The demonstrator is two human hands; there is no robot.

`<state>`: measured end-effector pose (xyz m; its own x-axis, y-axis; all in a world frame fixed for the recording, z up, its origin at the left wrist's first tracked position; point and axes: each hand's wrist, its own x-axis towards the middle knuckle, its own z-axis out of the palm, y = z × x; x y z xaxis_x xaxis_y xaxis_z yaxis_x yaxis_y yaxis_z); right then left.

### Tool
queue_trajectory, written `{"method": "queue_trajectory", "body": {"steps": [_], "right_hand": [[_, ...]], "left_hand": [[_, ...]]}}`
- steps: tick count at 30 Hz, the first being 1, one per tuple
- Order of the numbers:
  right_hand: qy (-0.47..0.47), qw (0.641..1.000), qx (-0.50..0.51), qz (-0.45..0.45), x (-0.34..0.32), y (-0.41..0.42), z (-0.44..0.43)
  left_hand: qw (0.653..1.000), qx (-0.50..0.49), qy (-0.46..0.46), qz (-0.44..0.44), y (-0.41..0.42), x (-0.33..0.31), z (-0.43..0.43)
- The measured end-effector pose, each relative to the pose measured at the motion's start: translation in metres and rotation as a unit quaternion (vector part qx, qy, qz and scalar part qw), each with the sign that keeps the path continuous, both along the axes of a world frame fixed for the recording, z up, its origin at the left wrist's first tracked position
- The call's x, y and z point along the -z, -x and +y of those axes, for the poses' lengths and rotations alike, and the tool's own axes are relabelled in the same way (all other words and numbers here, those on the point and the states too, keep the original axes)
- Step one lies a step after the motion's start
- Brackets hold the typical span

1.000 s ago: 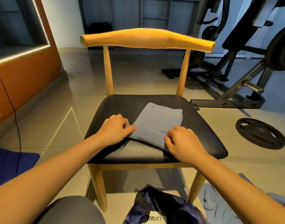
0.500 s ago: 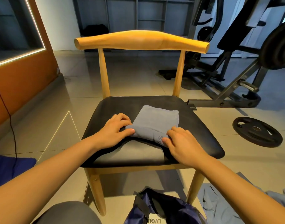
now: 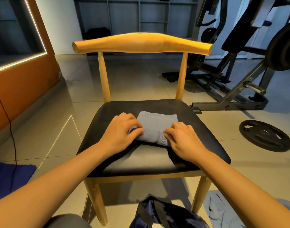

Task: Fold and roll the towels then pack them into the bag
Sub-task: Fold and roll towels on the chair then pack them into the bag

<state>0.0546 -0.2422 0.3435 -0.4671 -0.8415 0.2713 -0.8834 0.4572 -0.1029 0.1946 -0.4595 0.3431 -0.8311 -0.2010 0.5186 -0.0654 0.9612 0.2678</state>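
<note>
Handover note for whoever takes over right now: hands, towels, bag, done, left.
Left hand: grip on the left end of the grey towel. Right hand: grip on its right end.
It lies on the chair seat, near part rolled, far part flat.
Navy bag is on the floor in front of the chair, crumpled grey towel to its right.
Done: fold, roll begun.
Left: finish rolling, pack it, then likely the crumpled one.
</note>
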Motion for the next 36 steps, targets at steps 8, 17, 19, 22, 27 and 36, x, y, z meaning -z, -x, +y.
{"method": "queue_trajectory", "body": {"steps": [8, 17, 19, 22, 27, 36], "right_hand": [[0.056, 0.997, -0.007, 0.056, 0.009, -0.005, -0.009], [0.014, 0.995, 0.095, -0.021, 0.000, 0.020, -0.033], [0.049, 0.994, 0.096, 0.000, 0.001, 0.017, -0.035], [0.077, 0.993, 0.034, 0.078, 0.005, 0.014, -0.032], [0.052, 0.997, 0.048, 0.025, 0.007, 0.039, -0.036], [0.101, 0.994, 0.015, 0.038, 0.007, 0.048, -0.052]], "left_hand": [[0.996, 0.035, 0.042, -0.065, 0.016, 0.012, -0.012], [0.998, 0.034, 0.045, 0.021, 0.043, 0.006, -0.008], [0.999, 0.025, 0.032, 0.007, 0.049, 0.009, -0.010], [1.000, 0.004, -0.008, -0.021, 0.060, 0.010, -0.015], [1.000, 0.003, 0.008, 0.015, 0.072, 0.004, -0.016], [0.995, 0.010, -0.008, -0.099, 0.088, 0.002, -0.024]]}}
